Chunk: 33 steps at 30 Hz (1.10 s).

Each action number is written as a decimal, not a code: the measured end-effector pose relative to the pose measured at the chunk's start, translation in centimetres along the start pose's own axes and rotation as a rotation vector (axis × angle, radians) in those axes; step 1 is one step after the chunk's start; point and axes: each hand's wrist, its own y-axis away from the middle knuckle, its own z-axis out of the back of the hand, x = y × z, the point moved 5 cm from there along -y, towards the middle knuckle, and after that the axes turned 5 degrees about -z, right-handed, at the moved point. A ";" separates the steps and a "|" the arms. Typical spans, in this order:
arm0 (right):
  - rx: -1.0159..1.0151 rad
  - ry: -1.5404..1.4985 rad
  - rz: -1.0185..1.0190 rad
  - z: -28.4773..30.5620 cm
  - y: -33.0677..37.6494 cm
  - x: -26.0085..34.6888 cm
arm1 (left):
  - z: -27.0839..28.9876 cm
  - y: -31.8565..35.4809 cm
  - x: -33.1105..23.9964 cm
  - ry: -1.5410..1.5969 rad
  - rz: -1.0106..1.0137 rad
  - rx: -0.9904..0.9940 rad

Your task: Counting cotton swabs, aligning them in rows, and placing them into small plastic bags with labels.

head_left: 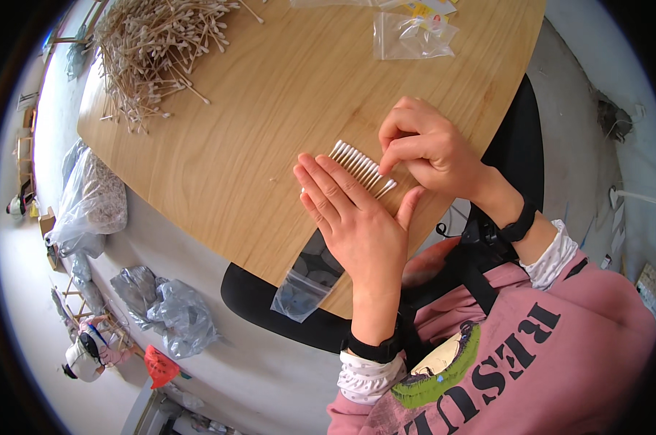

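Observation:
A row of cotton swabs lies side by side on the wooden table near its front edge, white tips lined up. My left hand rests flat with its fingers stretched over the lower part of the row, covering the other ends. My right hand is closed, with its fingers curled. One fingertip comes down at the right end of the row, by the swab tips; whether anything is pinched there is hidden.
A large heap of loose cotton swabs covers the table's far left corner. Clear plastic bags lie at the far edge, and another zip bag hangs over the near edge. Grey plastic bags sit on the floor; another person is at lower left.

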 end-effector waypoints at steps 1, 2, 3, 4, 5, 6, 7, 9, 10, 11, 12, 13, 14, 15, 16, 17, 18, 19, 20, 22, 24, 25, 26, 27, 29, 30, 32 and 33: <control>0.000 -0.001 0.000 0.1 0.0 0.0 | 0.1 0.0 0.0 -0.001 0.001 0.000; 0.030 0.023 0.029 0.1 -0.1 0.2 | 0.1 0.0 0.0 -0.004 0.005 0.005; 0.060 0.046 0.059 0.0 -0.1 0.3 | 0.1 0.0 0.1 -0.007 0.009 0.009; 0.060 0.048 0.060 -0.1 -0.1 0.2 | 0.1 0.0 0.0 -0.006 0.009 0.008; 0.027 0.000 0.031 0.0 0.0 0.0 | 0.1 0.0 0.0 0.002 0.008 0.008; -0.006 -0.049 0.003 0.2 0.0 -0.1 | 0.1 -0.1 -0.1 0.010 0.007 0.009; -0.005 -0.049 0.003 0.2 0.0 -0.1 | 0.0 0.0 -0.1 0.010 0.008 0.009; 0.004 -0.040 -0.018 0.1 -0.1 0.0 | -0.1 0.0 0.0 0.010 0.007 0.002; 0.004 -0.040 -0.019 0.1 -0.1 0.0 | -0.1 0.0 -0.1 0.011 0.007 0.002; 0.003 -0.024 -0.011 0.1 -0.1 0.1 | 0.0 -0.1 -0.1 0.009 0.009 0.004; 0.001 -0.007 -0.002 0.1 -0.2 0.1 | 0.0 -0.1 -0.1 0.008 0.010 0.006; 0.002 -0.010 0.000 0.0 -0.2 0.2 | 0.0 -0.1 0.0 0.006 0.012 0.005; 0.016 0.016 0.006 0.0 -0.2 0.2 | -0.1 0.0 0.0 0.007 0.011 -0.001; 0.031 0.041 0.011 -0.2 -0.3 0.3 | -0.1 0.1 0.1 0.007 0.011 -0.006; 0.031 0.042 0.013 -0.2 -0.4 0.3 | -0.1 0.0 0.1 0.007 0.011 -0.008; 0.037 0.035 0.016 -0.2 -0.5 0.4 | -0.1 0.0 0.1 0.007 0.011 -0.010; 0.043 0.027 0.020 -0.3 -0.7 0.4 | -0.1 0.0 0.0 0.007 0.011 -0.012; 0.043 0.027 0.021 -0.5 -0.9 0.5 | -0.1 0.0 0.0 0.007 0.012 -0.013; -0.012 -0.008 -0.025 -0.4 -1.1 0.5 | -0.1 0.0 -0.1 0.007 0.013 -0.011; -0.065 -0.045 -0.072 -0.4 -1.2 0.3 | 0.0 0.0 -0.1 0.007 0.016 -0.008; -0.053 -0.014 -0.054 -0.5 -1.3 0.3 | 0.0 0.0 -0.1 0.006 0.016 -0.002; -0.052 -0.013 -0.055 -0.6 -1.3 0.3 | 0.0 0.0 -0.1 0.007 0.017 -0.001; -0.049 0.003 -0.046 -0.6 -1.3 0.2 | -0.1 0.0 -0.1 0.008 0.019 0.001; -0.046 0.020 -0.038 -0.6 -1.3 0.2 | -0.2 0.0 -0.2 0.010 0.020 0.004; -0.031 0.034 -0.025 -0.6 -1.4 0.4 | -0.1 0.0 0.0 0.007 0.023 0.003; -0.017 0.050 -0.013 -0.6 -1.4 0.5 | -0.1 0.0 0.0 0.005 0.023 0.002; -0.018 0.063 0.003 -0.6 -1.5 0.5 | -0.1 0.0 0.0 0.014 0.026 0.004; -0.019 0.076 0.017 -0.5 -1.5 0.6 | -0.1 0.1 0.0 0.021 0.027 0.006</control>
